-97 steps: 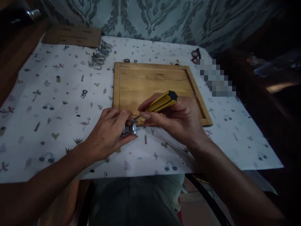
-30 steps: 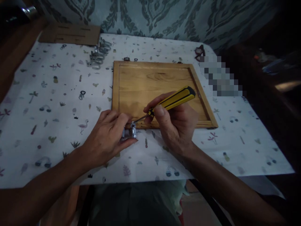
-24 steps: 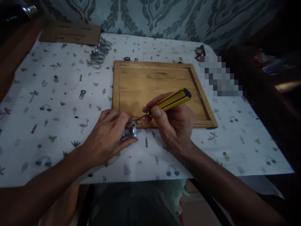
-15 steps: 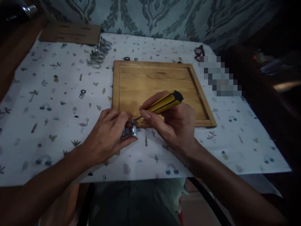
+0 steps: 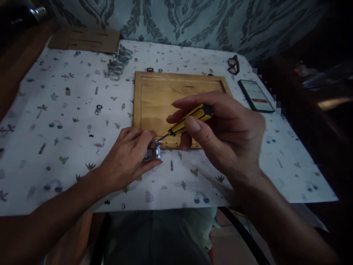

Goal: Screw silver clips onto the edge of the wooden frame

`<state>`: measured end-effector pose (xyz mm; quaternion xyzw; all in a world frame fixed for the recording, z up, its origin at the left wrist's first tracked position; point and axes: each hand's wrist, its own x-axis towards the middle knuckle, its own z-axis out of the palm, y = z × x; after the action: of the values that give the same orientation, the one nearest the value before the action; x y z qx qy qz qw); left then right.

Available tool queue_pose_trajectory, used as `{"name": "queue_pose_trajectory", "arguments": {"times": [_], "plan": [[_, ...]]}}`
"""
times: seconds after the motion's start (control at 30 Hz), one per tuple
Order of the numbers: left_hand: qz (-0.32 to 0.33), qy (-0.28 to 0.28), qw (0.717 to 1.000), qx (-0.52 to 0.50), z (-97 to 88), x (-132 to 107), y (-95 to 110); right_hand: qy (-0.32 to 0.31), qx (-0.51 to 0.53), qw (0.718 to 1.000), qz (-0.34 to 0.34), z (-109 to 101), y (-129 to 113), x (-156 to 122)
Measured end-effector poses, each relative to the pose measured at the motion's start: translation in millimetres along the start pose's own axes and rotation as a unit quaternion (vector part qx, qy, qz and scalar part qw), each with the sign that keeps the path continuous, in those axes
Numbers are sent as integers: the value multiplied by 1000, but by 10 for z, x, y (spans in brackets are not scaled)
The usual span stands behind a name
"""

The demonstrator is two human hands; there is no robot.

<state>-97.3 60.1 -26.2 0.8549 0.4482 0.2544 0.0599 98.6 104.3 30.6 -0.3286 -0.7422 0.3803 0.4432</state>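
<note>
A wooden panel [image 5: 176,95] with a raised frame lies flat on the table. At its near left edge my left hand [image 5: 132,152] pinches a shiny metal hinge [image 5: 157,151] against the wood, thumb below and fingers on top. Part of the hinge is hidden by those fingers. My right hand [image 5: 228,129] holds a yellow and black screwdriver [image 5: 193,117] loosely by the handle, between thumb and fingers. The screwdriver slants down to the left, and its tip meets the hinge.
Several more metal hinges [image 5: 117,64] lie in a row at the back left, beside a brown cardboard piece [image 5: 85,39]. Glasses [image 5: 233,65] and a phone [image 5: 256,96] lie right of the panel. A patterned cloth [image 5: 68,147] covers the table.
My right hand has loosened and shifted up and right around the screwdriver handle, its fingers now more spread. The screwdriver tip stays at the hinge. My left hand keeps its hold.
</note>
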Motion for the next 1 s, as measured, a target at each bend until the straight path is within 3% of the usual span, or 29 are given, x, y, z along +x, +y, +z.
{"name": "queue_pose_trajectory", "arguments": {"times": [0.43, 1.0], "plan": [[-1, -3, 1000, 5, -9, 3, 3, 81, -72, 991, -79, 73, 117, 17], [11, 11, 1000, 19, 5, -1, -7, 115, -113, 984, -78, 147, 93, -6]]}}
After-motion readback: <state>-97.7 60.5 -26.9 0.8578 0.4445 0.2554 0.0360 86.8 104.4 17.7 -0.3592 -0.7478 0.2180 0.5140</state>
